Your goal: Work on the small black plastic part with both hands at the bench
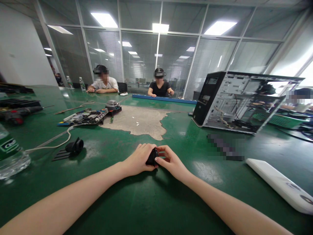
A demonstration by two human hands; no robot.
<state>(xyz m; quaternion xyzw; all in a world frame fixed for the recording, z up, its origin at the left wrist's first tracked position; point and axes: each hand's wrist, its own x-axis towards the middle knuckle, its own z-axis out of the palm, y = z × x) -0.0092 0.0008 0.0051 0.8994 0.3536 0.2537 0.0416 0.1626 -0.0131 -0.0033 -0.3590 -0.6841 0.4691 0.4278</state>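
Note:
Both hands meet over the green tabletop, close to the middle of the view. My left hand [140, 158] is wrapped round a small black boxy part [151, 157], its thumb below and fingers over the top. From the other side my right hand [170, 160] pinches the part's right edge between thumb and fingers. The exact kind of part cannot be made out, as the fingers cover much of it. On the table to the left lies a black plastic piece [73, 148] with a round collar and flat slats.
An open computer case [227, 98] stands at the right, with a dark flat object [223, 147] and a white power bank-like device [276, 182] nearer. To the left are a circuit board [85, 117], a cooler fan [112, 106], a cable [67, 137] and a water bottle [12, 153]. People sit opposite.

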